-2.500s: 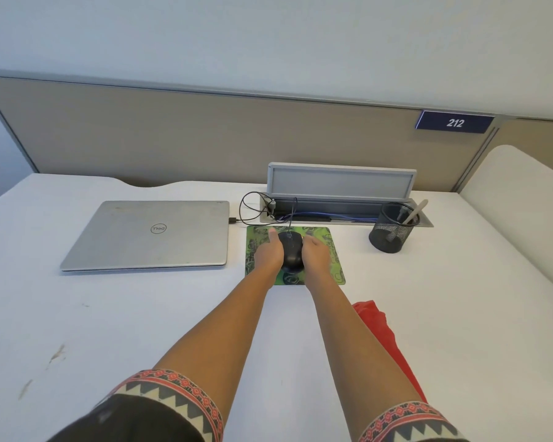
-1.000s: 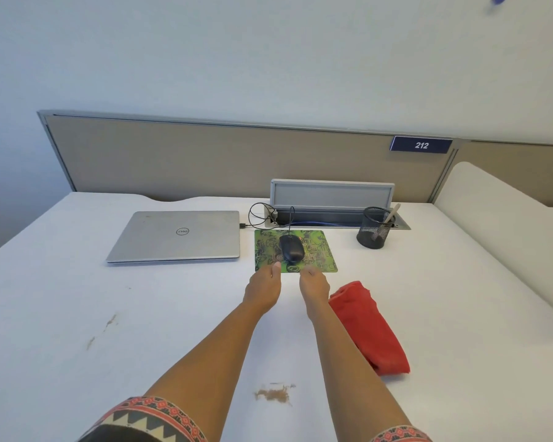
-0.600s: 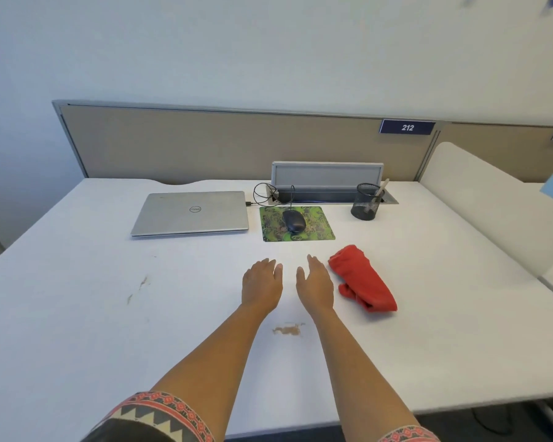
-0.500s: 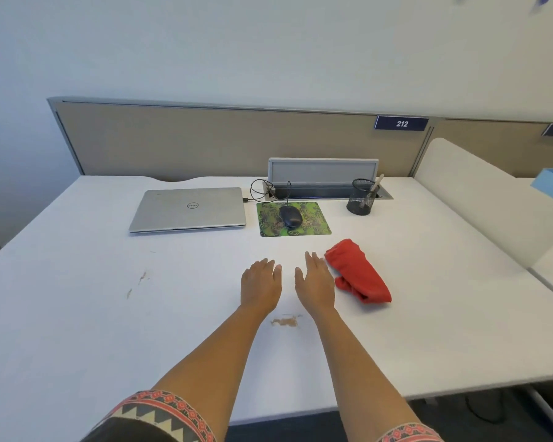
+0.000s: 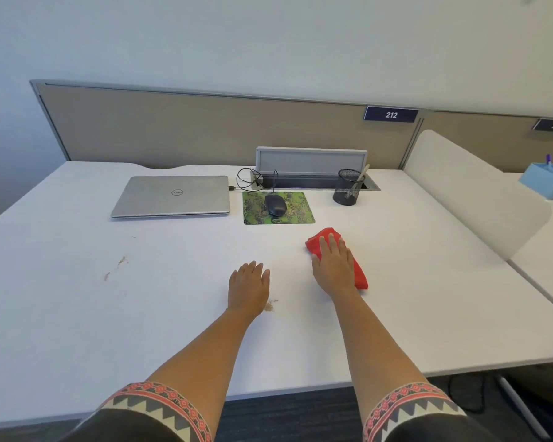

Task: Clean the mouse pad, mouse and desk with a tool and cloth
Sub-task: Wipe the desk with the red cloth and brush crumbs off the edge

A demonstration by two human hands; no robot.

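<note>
A dark mouse (image 5: pixel 275 205) sits on a green patterned mouse pad (image 5: pixel 297 215) at the back of the white desk (image 5: pixel 141 314). A red cloth (image 5: pixel 359 275) lies to the right of centre, and my right hand (image 5: pixel 332 266) rests flat on top of it with straight fingers. My left hand (image 5: pixel 249 287) lies flat and open on the bare desk, holding nothing. A brown smear (image 5: pixel 270 305) marks the desk just right of my left wrist. Two smaller brown marks (image 5: pixel 115 266) show further left.
A shut silver laptop (image 5: pixel 173 196) lies left of the pad, its cable (image 5: pixel 246 180) running to the open cable tray (image 5: pixel 310 178). A black mesh pen cup (image 5: pixel 347 188) with a pale tool stands at the right. A white side divider (image 5: pixel 473 189) bounds the right edge.
My right hand has moved right, from bare desk beside my left hand onto the red cloth. My left hand stays flat on the desk. The view has pulled back slightly.
</note>
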